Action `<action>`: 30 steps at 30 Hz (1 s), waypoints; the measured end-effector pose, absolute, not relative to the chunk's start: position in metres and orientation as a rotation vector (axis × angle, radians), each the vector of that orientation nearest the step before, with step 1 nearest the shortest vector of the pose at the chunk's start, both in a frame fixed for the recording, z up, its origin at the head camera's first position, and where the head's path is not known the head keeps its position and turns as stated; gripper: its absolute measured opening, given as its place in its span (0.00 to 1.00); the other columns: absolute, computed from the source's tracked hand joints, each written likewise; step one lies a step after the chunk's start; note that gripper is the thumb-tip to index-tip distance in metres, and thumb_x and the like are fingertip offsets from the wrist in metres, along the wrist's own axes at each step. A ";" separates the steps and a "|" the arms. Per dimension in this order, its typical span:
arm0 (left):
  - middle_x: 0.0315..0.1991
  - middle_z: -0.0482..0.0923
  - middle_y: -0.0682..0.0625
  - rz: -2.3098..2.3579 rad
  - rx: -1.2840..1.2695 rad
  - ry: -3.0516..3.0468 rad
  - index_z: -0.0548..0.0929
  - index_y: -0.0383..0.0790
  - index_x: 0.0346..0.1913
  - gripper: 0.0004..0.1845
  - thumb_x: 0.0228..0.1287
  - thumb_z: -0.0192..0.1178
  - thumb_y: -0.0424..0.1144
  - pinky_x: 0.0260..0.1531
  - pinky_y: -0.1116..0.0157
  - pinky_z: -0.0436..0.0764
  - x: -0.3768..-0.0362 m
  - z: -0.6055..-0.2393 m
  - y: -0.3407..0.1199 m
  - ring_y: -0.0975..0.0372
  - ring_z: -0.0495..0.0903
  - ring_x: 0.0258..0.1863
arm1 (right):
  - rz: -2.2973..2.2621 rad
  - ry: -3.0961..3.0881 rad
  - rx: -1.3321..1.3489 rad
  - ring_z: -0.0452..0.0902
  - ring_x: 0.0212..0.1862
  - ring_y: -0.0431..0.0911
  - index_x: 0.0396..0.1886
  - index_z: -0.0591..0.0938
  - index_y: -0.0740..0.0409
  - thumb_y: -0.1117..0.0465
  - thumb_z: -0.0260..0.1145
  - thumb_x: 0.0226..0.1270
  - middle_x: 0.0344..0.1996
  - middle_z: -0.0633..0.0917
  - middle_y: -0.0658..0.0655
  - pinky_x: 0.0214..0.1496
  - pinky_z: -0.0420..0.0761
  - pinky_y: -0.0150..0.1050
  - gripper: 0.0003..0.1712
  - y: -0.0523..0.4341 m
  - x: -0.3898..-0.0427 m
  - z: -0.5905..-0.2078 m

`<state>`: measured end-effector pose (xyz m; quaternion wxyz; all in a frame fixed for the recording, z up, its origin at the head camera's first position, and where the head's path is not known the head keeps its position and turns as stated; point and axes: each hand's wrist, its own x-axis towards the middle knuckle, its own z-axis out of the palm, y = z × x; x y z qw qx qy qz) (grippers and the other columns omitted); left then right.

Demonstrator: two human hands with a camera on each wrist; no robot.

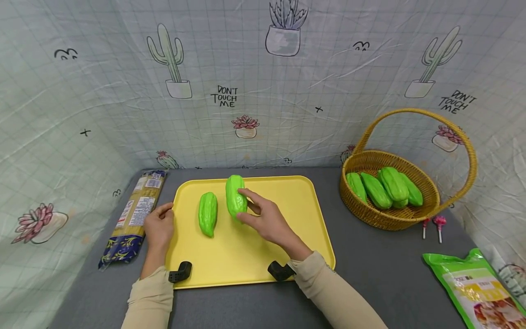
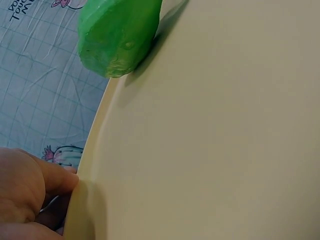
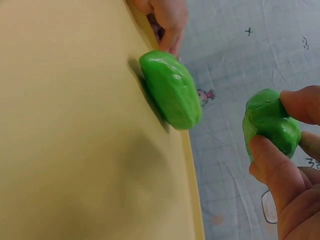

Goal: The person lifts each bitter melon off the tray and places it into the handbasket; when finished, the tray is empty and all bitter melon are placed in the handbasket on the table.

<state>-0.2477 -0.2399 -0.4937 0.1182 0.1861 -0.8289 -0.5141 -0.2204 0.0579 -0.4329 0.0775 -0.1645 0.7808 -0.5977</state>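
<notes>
My right hand (image 1: 267, 220) pinches a glossy green, ridged, gourd-like vegetable (image 1: 234, 195) between thumb and fingers, above the middle of the yellow tray (image 1: 283, 260). The right wrist view shows the end of this held vegetable (image 3: 265, 120) between the fingertips. A second such vegetable (image 1: 208, 212) lies on the tray to its left, its narrow tip toward me. At the tray's left rim is my left hand (image 1: 159, 226), its curled fingers gripping the edge. In the left wrist view a fingertip touches the rim (image 2: 87, 165), and a green vegetable (image 2: 117, 35) shows farther along.
A brown wicker basket (image 1: 361, 214) with a tall handle stands at the right, with several similar green vegetables inside. Two lollipops (image 1: 439, 221) lie beside it. A green food bag (image 1: 476, 292) is at the front right. Left of the tray lies a packet of noodles (image 1: 133, 214).
</notes>
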 end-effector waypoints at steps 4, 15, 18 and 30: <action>0.61 0.79 0.33 -1.488 0.546 -2.427 0.80 0.32 0.66 0.19 0.80 0.48 0.34 0.31 0.87 0.66 -0.247 -0.494 -0.240 0.47 0.79 0.56 | -1.822 2.334 -0.486 0.67 0.76 0.56 0.78 0.68 0.44 0.62 0.68 0.71 0.80 0.61 0.57 0.58 0.84 0.41 0.37 0.065 -0.220 -0.429; 0.60 0.79 0.33 -1.477 0.554 -2.429 0.80 0.32 0.65 0.19 0.80 0.49 0.34 0.31 0.86 0.67 -0.246 -0.495 -0.240 0.47 0.79 0.55 | -1.891 2.339 -0.471 0.66 0.76 0.56 0.78 0.67 0.46 0.64 0.68 0.72 0.80 0.62 0.59 0.58 0.84 0.42 0.38 0.088 -0.221 -0.419; 0.60 0.80 0.33 -1.471 0.555 -2.432 0.80 0.33 0.65 0.19 0.80 0.49 0.34 0.31 0.86 0.66 -0.247 -0.494 -0.240 0.47 0.79 0.54 | -1.908 2.337 -0.471 0.65 0.76 0.56 0.79 0.66 0.47 0.64 0.67 0.72 0.80 0.60 0.59 0.59 0.84 0.43 0.39 0.097 -0.223 -0.417; 0.60 0.79 0.33 -1.476 0.550 -2.432 0.80 0.32 0.65 0.19 0.80 0.49 0.34 0.30 0.87 0.66 -0.248 -0.493 -0.239 0.47 0.79 0.55 | -1.895 2.405 -0.452 0.62 0.77 0.59 0.80 0.63 0.51 0.64 0.66 0.73 0.82 0.56 0.60 0.64 0.79 0.46 0.40 0.139 -0.226 -0.410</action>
